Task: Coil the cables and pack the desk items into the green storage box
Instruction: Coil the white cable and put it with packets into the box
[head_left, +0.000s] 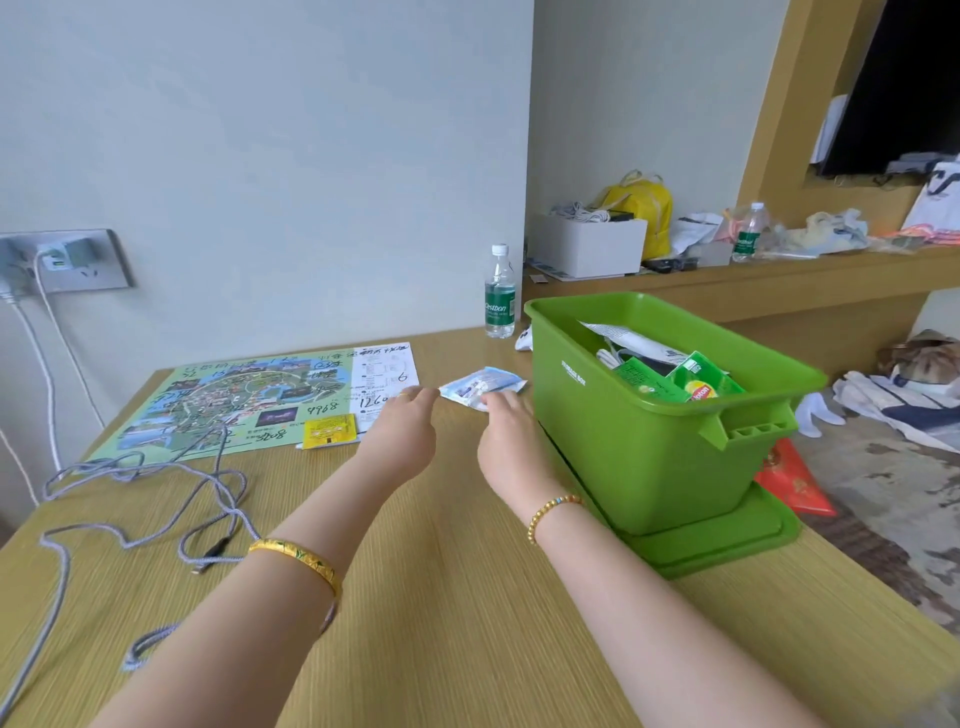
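Both hands reach a small blue-and-white packet on the counter beside the green storage box.

The blue-and-white packet (482, 387) lies flat on the counter (441, 597), just left of the green storage box (649, 436). The left hand (402, 431) touches its left corner with fingers extended; the right hand (506, 428) covers its near edge, though I cannot tell whether it pinches it. A grey braided cable (208, 499) sprawls uncoiled to the left, well apart from the hands, near a yellow sachet (329, 432) on a map sheet (249, 397).
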